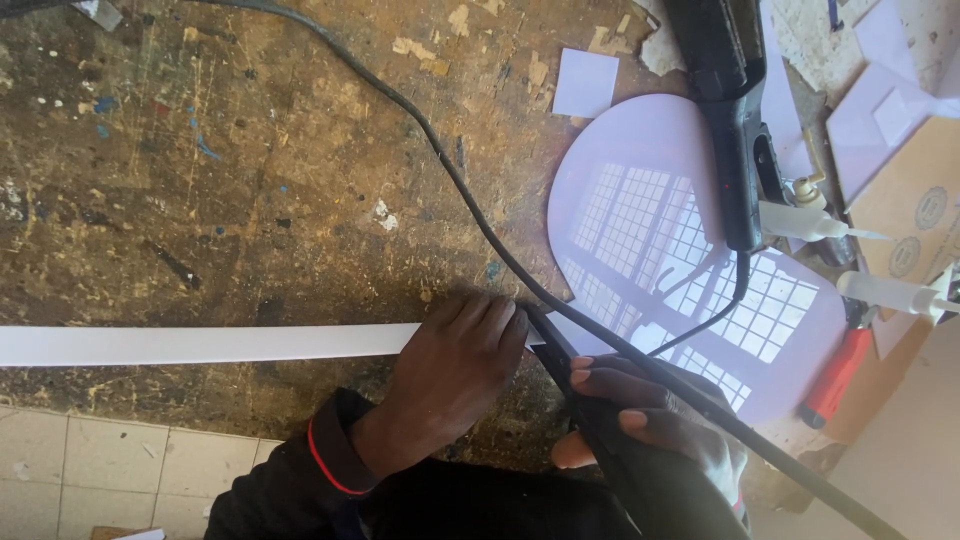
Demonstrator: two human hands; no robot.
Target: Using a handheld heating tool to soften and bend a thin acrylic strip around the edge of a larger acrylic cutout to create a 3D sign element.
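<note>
- Two hands meet at a white plastic strip (200, 344) on the scarred workbench (250, 180).
- Left hand (455, 370) presses flat, fingers spread, on the strip.
- Right hand (650, 420) is clenched around a black tool (575, 385) beside the glossy rounded panel (680, 250).

Light: soft daylight, fairly bright.
Glare: a window grid reflects off the glossy round panel (690, 270).
Shadows: faint on the table (250, 180).
Focus: mostly sharp; the near sleeve is soft.

Glossy round panel (690, 260), red tool (835, 378)
</note>
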